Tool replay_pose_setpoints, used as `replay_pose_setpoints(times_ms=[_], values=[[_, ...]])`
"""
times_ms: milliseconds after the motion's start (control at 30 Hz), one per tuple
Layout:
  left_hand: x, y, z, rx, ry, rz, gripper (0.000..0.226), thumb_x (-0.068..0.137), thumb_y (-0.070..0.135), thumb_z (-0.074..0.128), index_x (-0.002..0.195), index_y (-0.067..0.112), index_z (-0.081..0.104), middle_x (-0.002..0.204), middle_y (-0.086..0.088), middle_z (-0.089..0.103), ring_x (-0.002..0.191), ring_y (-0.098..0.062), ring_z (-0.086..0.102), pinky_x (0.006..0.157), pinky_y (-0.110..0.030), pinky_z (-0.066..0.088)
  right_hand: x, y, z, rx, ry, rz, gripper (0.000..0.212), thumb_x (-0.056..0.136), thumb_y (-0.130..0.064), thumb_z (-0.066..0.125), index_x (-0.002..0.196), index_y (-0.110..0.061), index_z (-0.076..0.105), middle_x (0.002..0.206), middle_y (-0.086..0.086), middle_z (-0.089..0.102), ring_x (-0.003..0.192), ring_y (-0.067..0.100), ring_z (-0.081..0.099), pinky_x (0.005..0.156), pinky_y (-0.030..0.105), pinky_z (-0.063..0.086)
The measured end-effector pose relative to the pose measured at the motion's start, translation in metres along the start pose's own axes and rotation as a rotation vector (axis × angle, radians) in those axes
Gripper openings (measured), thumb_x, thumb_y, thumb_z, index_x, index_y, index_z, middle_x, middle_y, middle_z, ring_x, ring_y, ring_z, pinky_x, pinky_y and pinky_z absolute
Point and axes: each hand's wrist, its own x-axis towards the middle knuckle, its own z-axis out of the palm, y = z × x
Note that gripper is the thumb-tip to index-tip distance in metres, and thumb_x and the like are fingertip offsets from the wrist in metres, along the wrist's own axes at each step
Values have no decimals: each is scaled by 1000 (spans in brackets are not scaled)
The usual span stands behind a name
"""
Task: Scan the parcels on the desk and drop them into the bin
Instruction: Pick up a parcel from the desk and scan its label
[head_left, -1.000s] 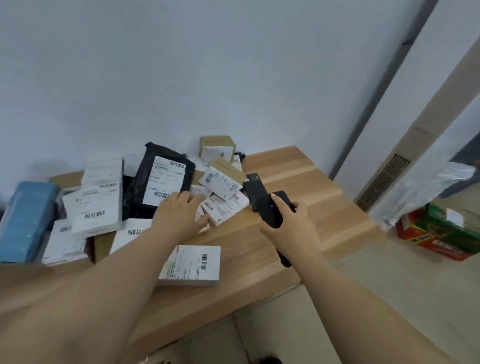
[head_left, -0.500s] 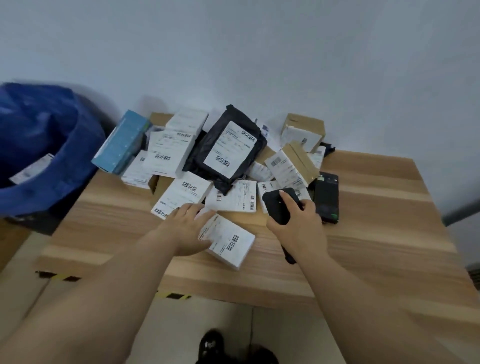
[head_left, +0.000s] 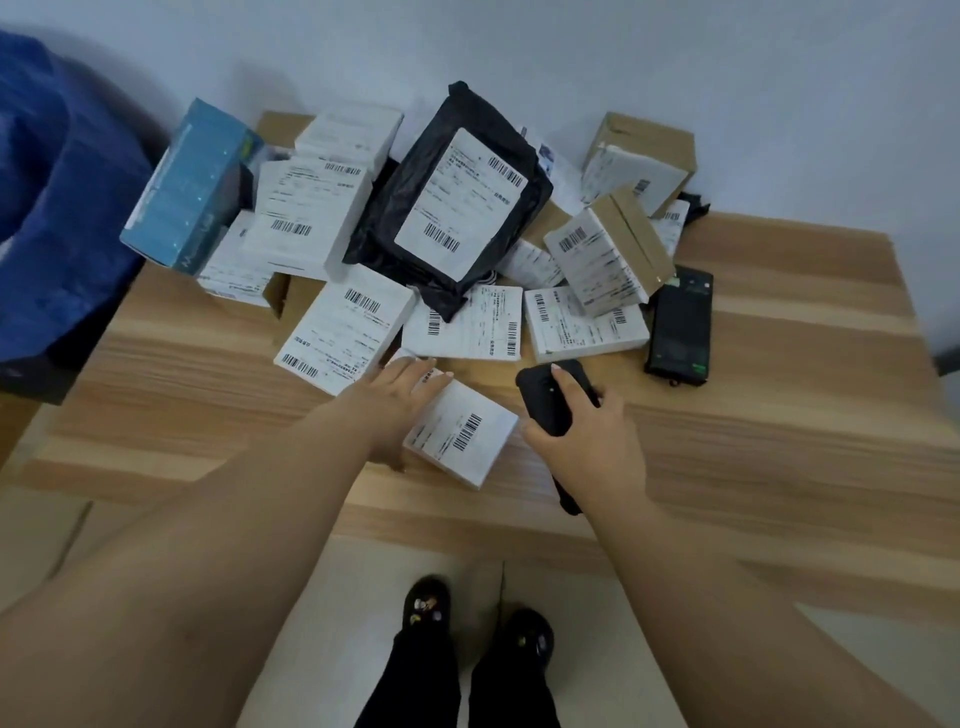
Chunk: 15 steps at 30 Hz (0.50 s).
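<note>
Both hands are low over the wooden counter (head_left: 779, 415): the left hand (head_left: 397, 402) lies with fingers nearly straight on the left edge of a small white parcel (head_left: 462, 434), thumb under its near corner, while the right hand (head_left: 589, 441) is wrapped round a black scanner (head_left: 545, 397), index finger along its top. That parcel sits at the near edge of a heap of labelled parcels (head_left: 415, 249). A blue bin (head_left: 57, 208) stands at the counter's left.
</note>
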Motion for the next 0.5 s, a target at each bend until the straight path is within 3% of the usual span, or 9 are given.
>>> replay_pose_setpoints(times_ms=[167,267,400,500], values=[[17,1,5,96,7,4,126,76,45,80,155,17,-14,164,-4,-9,151,-23,-6,123,-42,6,1,14,8,21,-5,27,74,88,-62,55,152,-50,20,150,6,27,125,32,43,100,48,46],[23,3,8,82,50,3,117,78,48,75,156,17,-6,164,-4,1,151,-22,0,122,-41,5,1,22,8,28,7,34,74,89,-58,58,152,-51,21,148,5,28,124,30,44,98,47,48],[26,24,2,31,101,-41,106,80,62,63,155,15,6,159,-9,14,148,-28,9,122,-46,8,2,31,6,37,21,43,74,89,-56,59,153,-49,23,148,7,29,121,32,46,94,45,50],[28,56,1,-85,101,-121,116,73,74,64,155,13,8,155,-11,20,143,-33,18,118,-53,19,0,38,2,34,49,54,72,89,-55,58,152,-49,24,144,6,31,116,30,46,90,43,49]])
